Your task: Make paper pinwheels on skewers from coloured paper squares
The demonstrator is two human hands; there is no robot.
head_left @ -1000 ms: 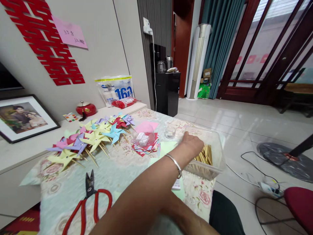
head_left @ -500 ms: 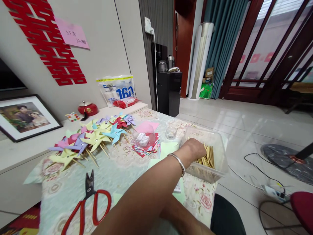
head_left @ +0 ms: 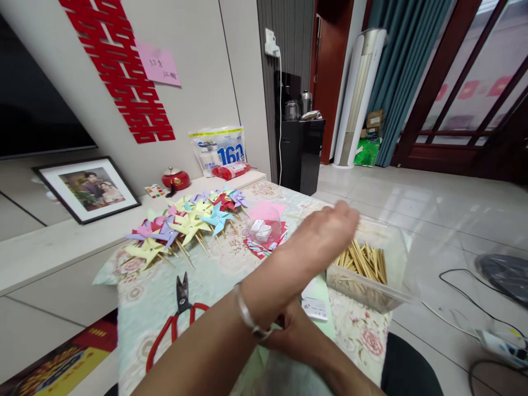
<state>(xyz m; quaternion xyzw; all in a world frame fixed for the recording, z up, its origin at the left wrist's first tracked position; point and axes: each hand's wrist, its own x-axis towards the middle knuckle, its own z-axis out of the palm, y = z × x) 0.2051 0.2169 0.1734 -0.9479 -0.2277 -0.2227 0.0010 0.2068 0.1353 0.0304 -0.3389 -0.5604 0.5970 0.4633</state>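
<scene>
Red-handled scissors (head_left: 175, 319) at lower centre-left on the floral cloth of the surface (head_left: 144, 300). Paper pinwheels (head_left: 187, 223) in a row above them. Framed photograph (head_left: 88, 188) leaning at left, red paper cutout (head_left: 124, 71) and pink note (head_left: 159, 64) on the wall. Red lidded pot (head_left: 175, 179) and printed bag (head_left: 218, 149) behind. Black cabinet (head_left: 301, 154) at upper centre, teal curtain (head_left: 402, 71) at upper right.

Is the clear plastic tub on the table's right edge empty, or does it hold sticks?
It holds sticks: the clear plastic tub has no lid on, and thin wooden sticks lie inside.
</scene>
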